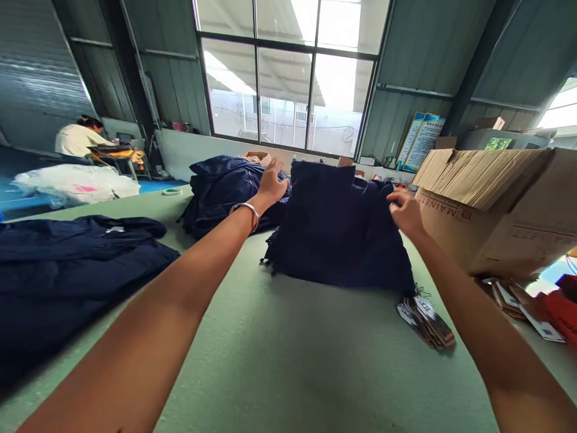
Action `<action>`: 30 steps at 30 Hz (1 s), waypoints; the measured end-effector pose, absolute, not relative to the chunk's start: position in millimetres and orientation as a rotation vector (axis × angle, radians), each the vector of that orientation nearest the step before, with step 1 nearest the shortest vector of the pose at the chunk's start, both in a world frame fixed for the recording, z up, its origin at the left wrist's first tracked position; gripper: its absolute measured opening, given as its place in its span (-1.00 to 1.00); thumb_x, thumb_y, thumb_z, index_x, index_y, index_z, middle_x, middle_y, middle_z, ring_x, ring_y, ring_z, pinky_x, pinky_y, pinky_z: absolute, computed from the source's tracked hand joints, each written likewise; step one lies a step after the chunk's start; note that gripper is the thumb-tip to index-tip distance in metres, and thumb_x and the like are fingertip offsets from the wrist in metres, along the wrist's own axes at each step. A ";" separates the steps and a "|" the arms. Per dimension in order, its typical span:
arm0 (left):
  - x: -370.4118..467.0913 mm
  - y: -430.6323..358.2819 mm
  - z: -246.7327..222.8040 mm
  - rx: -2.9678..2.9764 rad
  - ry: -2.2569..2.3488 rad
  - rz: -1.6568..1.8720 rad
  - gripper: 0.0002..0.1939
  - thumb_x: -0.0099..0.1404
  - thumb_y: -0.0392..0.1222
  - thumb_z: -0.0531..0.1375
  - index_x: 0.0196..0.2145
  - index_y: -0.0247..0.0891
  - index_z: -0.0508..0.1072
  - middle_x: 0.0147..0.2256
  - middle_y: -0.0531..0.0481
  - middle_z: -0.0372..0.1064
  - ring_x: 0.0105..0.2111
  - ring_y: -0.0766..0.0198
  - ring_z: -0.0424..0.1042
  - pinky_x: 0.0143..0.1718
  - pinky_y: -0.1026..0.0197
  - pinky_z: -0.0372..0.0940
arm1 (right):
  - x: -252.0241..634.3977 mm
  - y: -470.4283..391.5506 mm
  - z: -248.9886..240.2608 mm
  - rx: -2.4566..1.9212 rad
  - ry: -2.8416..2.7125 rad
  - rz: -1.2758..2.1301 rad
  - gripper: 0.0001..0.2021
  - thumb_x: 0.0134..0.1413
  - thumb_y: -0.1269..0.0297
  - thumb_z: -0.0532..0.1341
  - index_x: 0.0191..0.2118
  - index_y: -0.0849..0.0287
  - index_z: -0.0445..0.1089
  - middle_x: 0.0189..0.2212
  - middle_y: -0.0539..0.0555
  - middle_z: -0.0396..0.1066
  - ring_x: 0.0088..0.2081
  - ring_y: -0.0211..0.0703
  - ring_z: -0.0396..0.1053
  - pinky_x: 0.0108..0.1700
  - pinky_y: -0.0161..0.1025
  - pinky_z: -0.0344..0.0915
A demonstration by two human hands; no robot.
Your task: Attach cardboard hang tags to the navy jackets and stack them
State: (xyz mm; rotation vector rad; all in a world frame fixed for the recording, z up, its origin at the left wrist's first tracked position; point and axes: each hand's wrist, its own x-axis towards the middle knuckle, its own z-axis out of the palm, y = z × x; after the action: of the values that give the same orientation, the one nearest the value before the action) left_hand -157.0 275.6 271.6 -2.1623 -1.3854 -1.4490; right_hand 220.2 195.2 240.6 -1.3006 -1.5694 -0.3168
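Observation:
A navy garment (pixel 338 231) hangs spread out in front of me, its lower edge close to the green table. My left hand (pixel 272 183), with a silver bangle on the wrist, is closed at the garment's upper left edge. At the upper right edge, the fingers of my right hand (pixel 406 210) pinch the cloth. Both hands are slightly blurred. A bundle of hang tags (pixel 427 322) with strings lies below the garment's right corner. Behind my left hand sits a heap of folded navy garments (pixel 220 192).
More navy clothing (pixel 67 276) lies at the left on the green table (pixel 288 361). A large cardboard box (pixel 491 210) stands at the right, near loose tags (pixel 532 310) and red cloth (pixel 561 307). A roll of tape (pixel 172 192) lies further back. Another person (pixel 81 138) sits far left.

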 end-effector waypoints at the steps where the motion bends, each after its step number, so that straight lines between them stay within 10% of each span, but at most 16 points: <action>1: -161.7 274.6 253.0 -2.185 -1.472 -1.422 -0.48 0.24 -0.40 0.15 0.15 -0.62 0.25 0.23 -0.25 0.15 0.17 0.17 0.15 0.27 0.05 0.01 | 214.7 191.2 214.3 -1.357 -1.683 -0.259 -0.76 -0.11 0.56 0.12 -0.31 0.23 0.45 0.01 0.20 0.39 0.11 -0.03 0.31 0.24 -0.05 0.13; 8: -187.3 232.6 146.5 -2.437 -1.804 -1.128 -0.68 0.14 -0.28 0.20 -0.13 -0.37 0.54 0.13 -0.17 0.33 0.13 0.06 0.31 0.20 0.12 0.19 | 204.8 155.3 88.4 -1.630 -1.888 -0.017 -0.76 -0.20 0.65 0.15 -0.46 0.20 0.46 -0.15 0.17 0.44 -0.12 -0.07 0.44 0.06 -0.12 0.32; 30: -426.5 7.2 51.6 -1.734 -2.329 -0.273 -0.65 0.23 -0.16 0.11 -0.09 -0.42 0.43 -0.07 -0.36 0.36 0.02 -0.15 0.28 0.01 -0.06 0.23 | -74.6 121.0 25.4 -1.155 -2.593 0.380 -0.76 -0.03 0.56 0.10 -0.29 0.24 0.47 -0.07 0.24 0.38 -0.07 -0.03 0.39 -0.01 -0.14 0.30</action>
State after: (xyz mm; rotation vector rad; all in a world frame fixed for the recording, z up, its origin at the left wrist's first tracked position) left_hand -426.5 7.2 51.6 -1.7345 -2.3290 -0.2732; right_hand -74.6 121.0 25.4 -1.1549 -2.5935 0.3795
